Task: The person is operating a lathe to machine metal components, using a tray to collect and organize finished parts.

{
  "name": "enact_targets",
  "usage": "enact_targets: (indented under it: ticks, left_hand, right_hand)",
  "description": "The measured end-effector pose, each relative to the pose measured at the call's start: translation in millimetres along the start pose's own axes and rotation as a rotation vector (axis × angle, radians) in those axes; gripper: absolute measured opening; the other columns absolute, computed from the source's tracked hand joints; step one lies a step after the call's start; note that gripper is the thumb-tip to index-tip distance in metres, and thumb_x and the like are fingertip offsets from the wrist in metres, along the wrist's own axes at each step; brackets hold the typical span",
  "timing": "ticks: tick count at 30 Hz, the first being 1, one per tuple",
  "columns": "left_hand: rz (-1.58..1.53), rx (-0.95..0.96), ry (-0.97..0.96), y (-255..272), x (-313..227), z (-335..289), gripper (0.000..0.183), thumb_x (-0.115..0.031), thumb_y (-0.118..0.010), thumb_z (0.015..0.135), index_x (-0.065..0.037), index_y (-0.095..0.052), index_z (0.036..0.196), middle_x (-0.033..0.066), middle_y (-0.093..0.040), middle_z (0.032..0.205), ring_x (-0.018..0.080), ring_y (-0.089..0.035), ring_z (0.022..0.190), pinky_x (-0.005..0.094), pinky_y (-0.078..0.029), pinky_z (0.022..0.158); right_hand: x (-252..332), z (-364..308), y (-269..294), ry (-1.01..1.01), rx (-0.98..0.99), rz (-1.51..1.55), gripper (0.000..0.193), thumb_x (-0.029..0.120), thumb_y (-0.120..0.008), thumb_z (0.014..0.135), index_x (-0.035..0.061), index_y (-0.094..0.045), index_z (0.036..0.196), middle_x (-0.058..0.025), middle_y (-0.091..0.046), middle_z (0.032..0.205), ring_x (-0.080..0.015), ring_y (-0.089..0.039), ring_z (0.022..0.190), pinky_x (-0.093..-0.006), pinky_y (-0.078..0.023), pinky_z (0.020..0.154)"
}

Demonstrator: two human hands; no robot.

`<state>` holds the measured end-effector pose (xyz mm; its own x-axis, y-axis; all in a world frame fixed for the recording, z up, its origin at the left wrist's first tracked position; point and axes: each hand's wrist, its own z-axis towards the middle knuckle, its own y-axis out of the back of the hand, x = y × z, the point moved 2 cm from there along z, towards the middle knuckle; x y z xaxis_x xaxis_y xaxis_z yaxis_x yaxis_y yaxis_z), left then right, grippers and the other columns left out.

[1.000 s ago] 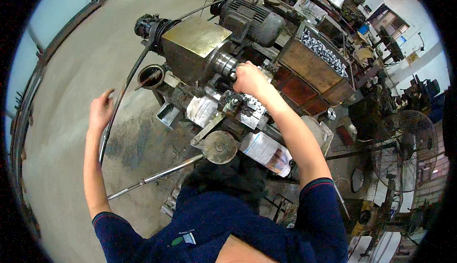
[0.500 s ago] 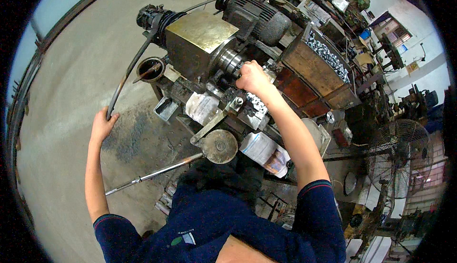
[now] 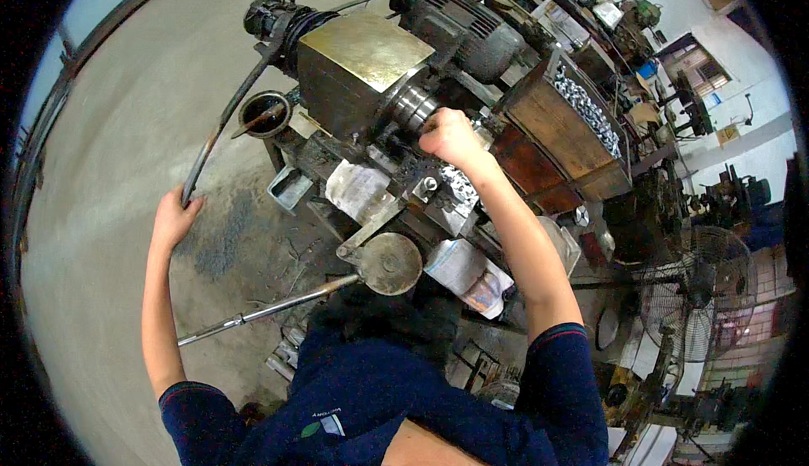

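My left hand (image 3: 174,216) is wrapped round the lower end of a long curved lever (image 3: 221,129), which rises to the back of a greasy lathe-like machine. My right hand (image 3: 448,135) is closed at the front of the machine's shiny spindle collar (image 3: 413,104). Whatever its fingers pinch is hidden behind them. The collar sticks out of a dark headstock (image 3: 341,87) with a yellowish metal top. Below my right hand sits a tool block with a bolt (image 3: 430,184), and small bright metal pieces (image 3: 459,192) lie beside it.
Right of the spindle stands a rusty bin (image 3: 556,141) heaped with small metal parts. A round-ended crank lever (image 3: 390,264) projects towards me. Left of the headstock is a dark pot (image 3: 265,115) with a brush-like stick. A motor (image 3: 463,32) sits behind; a caged fan (image 3: 699,293) stands right.
My left hand has moved slightly left and down with the lever's end. The right hand stays closed at the spindle. The whole view has shifted a little.
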<state>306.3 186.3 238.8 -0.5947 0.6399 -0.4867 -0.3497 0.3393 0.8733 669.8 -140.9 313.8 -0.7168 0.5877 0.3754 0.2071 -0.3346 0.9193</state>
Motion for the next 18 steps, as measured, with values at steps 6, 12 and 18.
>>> enact_targets:
  ticks: [6,12,18]
  left_hand:
    - [0.432,-0.136,-0.017,7.0,23.5,21.0,0.023,-0.018,-0.057,0.074,-0.004,-0.061,0.092,0.0218,-0.061,0.08,0.0371,-0.059,0.078,0.0469,-0.046,0.069]
    - [0.677,-0.162,0.186,55.3,94.7,113.8,0.018,-0.006,-0.052,0.072,-0.006,-0.064,0.086,0.0177,-0.064,0.086,0.0346,-0.061,0.082,0.0418,-0.049,0.07]
    - [0.33,-0.289,-0.027,39.5,90.9,122.4,0.028,-0.008,-0.055,0.074,-0.005,-0.062,0.101,0.0169,-0.064,0.089,0.0313,-0.062,0.088,0.0382,-0.048,0.077]
  right_hand:
    - [-8.8,7.3,8.9,-0.045,-0.069,0.146,0.027,0.02,-0.062,0.055,-0.0058,-0.061,0.066,-0.0244,-0.059,0.067,-0.0353,-0.062,0.067,-0.0378,-0.049,0.064]
    - [18.7,9.5,19.4,-0.226,-0.083,0.133,0.028,0.019,-0.061,0.055,-0.006,-0.061,0.068,-0.0225,-0.059,0.065,-0.033,-0.061,0.066,-0.0363,-0.048,0.063]
    - [17.2,-20.0,31.8,0.156,-0.288,0.156,0.018,0.01,-0.06,0.057,-0.0001,-0.06,0.071,-0.0232,-0.055,0.105,-0.0329,-0.058,0.092,-0.0349,-0.046,0.077]
